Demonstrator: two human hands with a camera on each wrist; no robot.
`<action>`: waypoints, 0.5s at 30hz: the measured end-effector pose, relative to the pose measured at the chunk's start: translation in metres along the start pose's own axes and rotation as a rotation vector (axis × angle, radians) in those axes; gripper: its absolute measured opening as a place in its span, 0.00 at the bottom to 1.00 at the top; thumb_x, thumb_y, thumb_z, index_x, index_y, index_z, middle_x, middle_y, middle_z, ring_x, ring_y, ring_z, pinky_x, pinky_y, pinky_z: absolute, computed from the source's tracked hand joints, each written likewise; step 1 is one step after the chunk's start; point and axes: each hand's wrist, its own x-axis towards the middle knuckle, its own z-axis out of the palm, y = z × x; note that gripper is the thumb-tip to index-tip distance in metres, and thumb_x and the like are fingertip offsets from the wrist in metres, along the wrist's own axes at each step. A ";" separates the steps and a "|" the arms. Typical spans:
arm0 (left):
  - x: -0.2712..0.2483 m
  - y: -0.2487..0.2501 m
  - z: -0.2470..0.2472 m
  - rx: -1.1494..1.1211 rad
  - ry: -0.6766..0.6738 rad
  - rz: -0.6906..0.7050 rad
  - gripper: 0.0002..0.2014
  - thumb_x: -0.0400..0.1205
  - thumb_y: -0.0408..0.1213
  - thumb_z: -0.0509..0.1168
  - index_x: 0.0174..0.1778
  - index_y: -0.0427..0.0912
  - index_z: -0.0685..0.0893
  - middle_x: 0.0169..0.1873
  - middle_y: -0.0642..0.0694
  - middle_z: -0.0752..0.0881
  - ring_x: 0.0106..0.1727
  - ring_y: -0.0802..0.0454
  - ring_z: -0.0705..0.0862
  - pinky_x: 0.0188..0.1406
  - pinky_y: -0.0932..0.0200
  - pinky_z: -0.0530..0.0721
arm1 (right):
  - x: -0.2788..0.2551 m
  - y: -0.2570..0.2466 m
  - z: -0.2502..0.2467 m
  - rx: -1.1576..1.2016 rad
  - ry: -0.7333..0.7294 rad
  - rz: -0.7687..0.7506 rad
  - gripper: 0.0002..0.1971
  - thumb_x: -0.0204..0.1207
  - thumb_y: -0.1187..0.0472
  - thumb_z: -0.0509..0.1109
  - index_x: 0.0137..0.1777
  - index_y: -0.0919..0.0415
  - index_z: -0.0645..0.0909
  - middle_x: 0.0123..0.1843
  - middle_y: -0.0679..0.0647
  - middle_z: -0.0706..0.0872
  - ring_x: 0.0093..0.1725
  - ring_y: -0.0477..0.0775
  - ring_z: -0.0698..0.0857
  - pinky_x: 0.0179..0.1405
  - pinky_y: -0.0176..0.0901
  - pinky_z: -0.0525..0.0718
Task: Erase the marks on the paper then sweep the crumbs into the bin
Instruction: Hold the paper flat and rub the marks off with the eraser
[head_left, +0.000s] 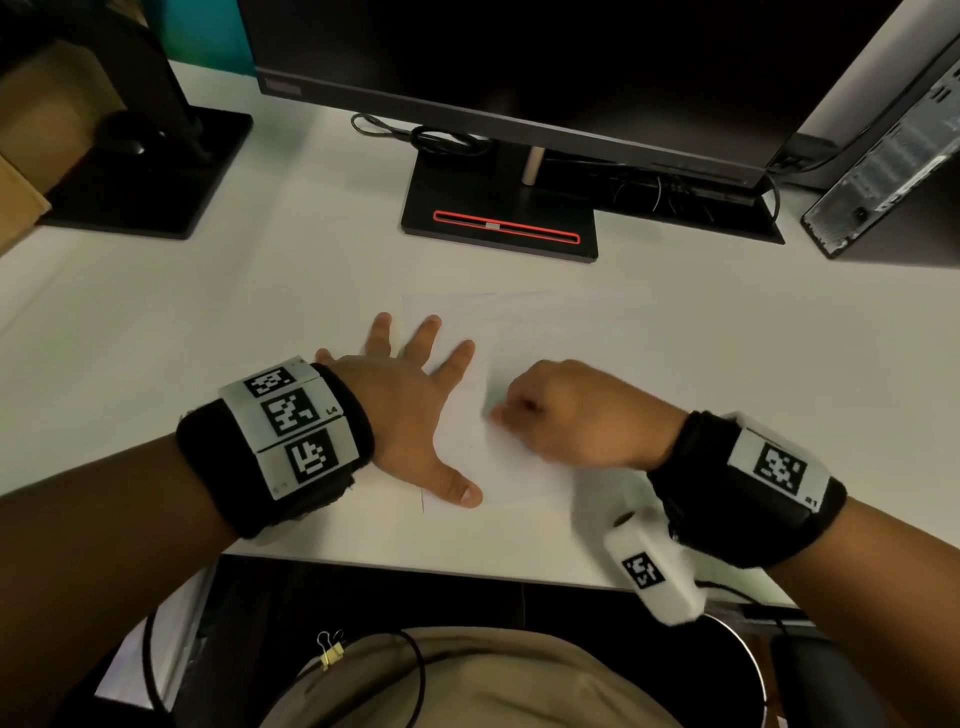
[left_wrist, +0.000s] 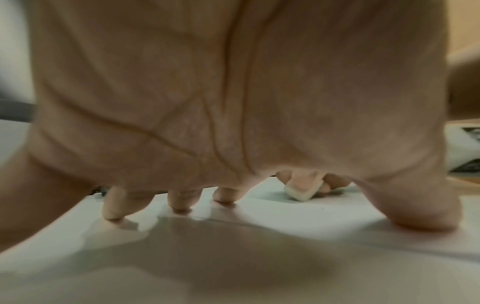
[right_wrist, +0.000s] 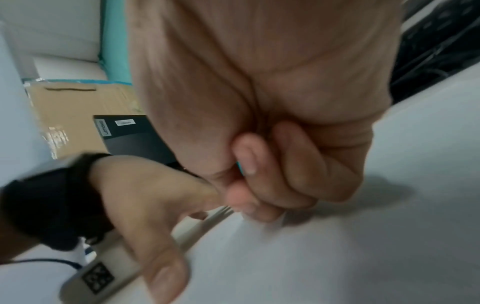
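While the left hand (head_left: 410, 410) lies flat with its fingers spread on the thin white sheet of paper (head_left: 519, 467), pinning it to the white desk (head_left: 260, 312), the right hand (head_left: 576, 415) is curled tight round a small white block eraser (left_wrist: 301, 190) and presses it onto the sheet just beside the left forefinger. Judging by this, the erasing step is under way, not finished. Only very faint pencil lines show on the paper in the head view, and I cannot tell how much of the marking is already gone. A dark speck or two lies near the left thumb, but crumbs cannot be made out with any certainty. No bin appears in any view, so the sweeping seems wholly left to do.
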 end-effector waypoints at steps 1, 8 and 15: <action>0.000 0.000 0.000 0.000 0.001 0.001 0.71 0.57 0.87 0.63 0.80 0.63 0.19 0.81 0.52 0.18 0.84 0.30 0.26 0.76 0.16 0.56 | 0.000 -0.002 0.001 0.004 -0.032 -0.008 0.25 0.88 0.48 0.60 0.39 0.68 0.82 0.37 0.61 0.89 0.34 0.55 0.81 0.40 0.50 0.81; 0.000 0.001 0.000 -0.001 0.003 -0.005 0.71 0.57 0.87 0.62 0.80 0.63 0.19 0.81 0.51 0.18 0.84 0.30 0.26 0.75 0.15 0.56 | 0.003 0.001 -0.005 0.031 0.041 0.032 0.25 0.88 0.49 0.60 0.40 0.70 0.82 0.37 0.61 0.89 0.36 0.59 0.84 0.36 0.47 0.79; 0.000 0.001 0.000 -0.010 0.007 -0.001 0.71 0.57 0.87 0.62 0.80 0.63 0.19 0.81 0.52 0.18 0.84 0.30 0.26 0.75 0.15 0.56 | 0.011 0.006 -0.011 0.057 0.070 0.095 0.25 0.88 0.49 0.59 0.33 0.63 0.80 0.35 0.59 0.88 0.32 0.53 0.80 0.33 0.44 0.75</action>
